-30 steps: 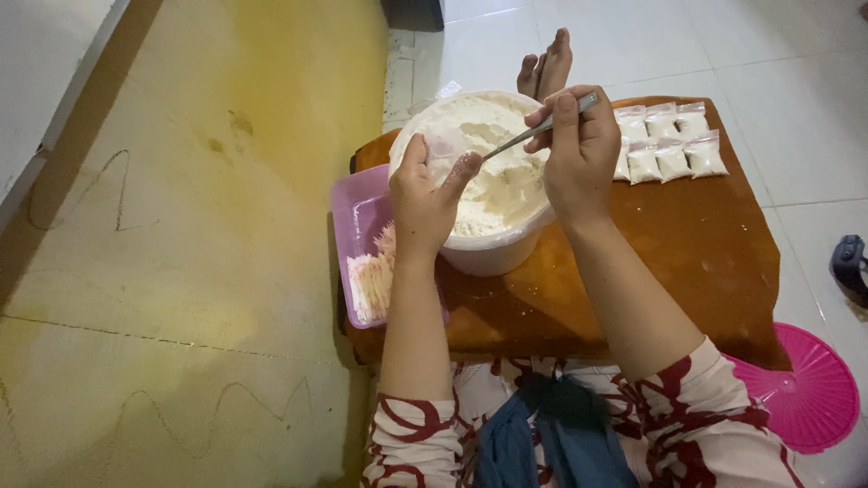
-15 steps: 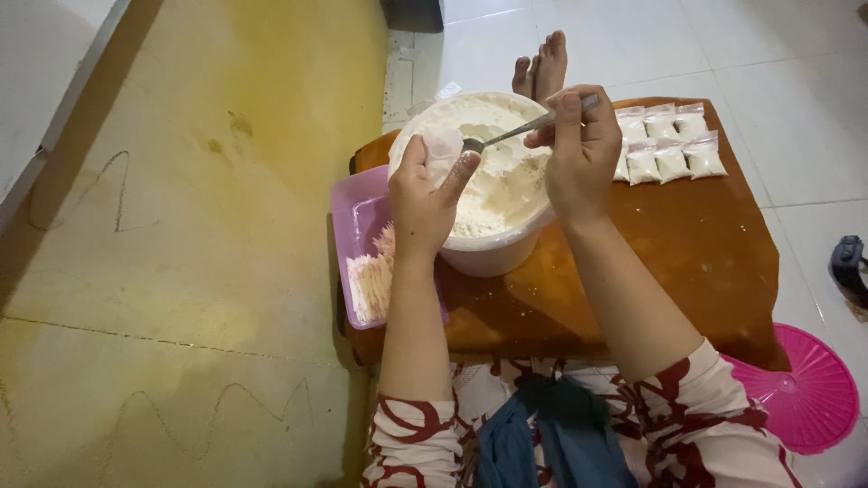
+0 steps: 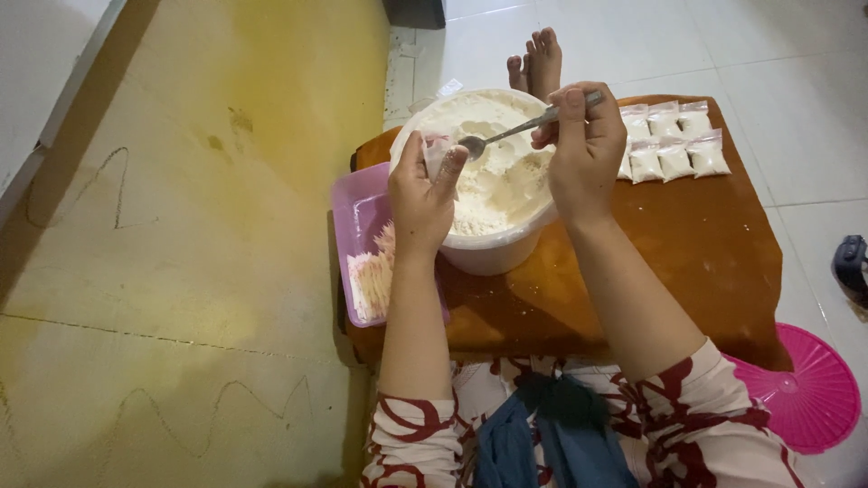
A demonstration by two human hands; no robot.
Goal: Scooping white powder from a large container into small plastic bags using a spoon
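White powder fills the big round tub (image 3: 488,181) that stands near the far left corner of the brown worktop (image 3: 705,262). There is only the head view. In it the right hand (image 3: 586,154) has its grip closed tight on the handle of a metal spoon (image 3: 524,128). A moment ago the spoon lay higher, over the far side of the tub. Now its bowl has come down to the left, right up to the mouth of a small clear bag (image 3: 436,155). The left hand (image 3: 425,194) pinches that bag between thumb and fingers, just over the tub's near left rim. So the spoon looks ready to tip powder into the bag.

Six filled little bags (image 3: 674,149) lie in two rows by the far right edge of the worktop. A pink tray (image 3: 362,226) with more empty bags sits beside the left edge.

It is hard to tell how much powder is on the spoon, or if any is in the bag yet. The fingers hide most of the bag. A pink fan (image 3: 805,398) is cut off at the right, and bare toes (image 3: 538,59) peek out behind the tub.
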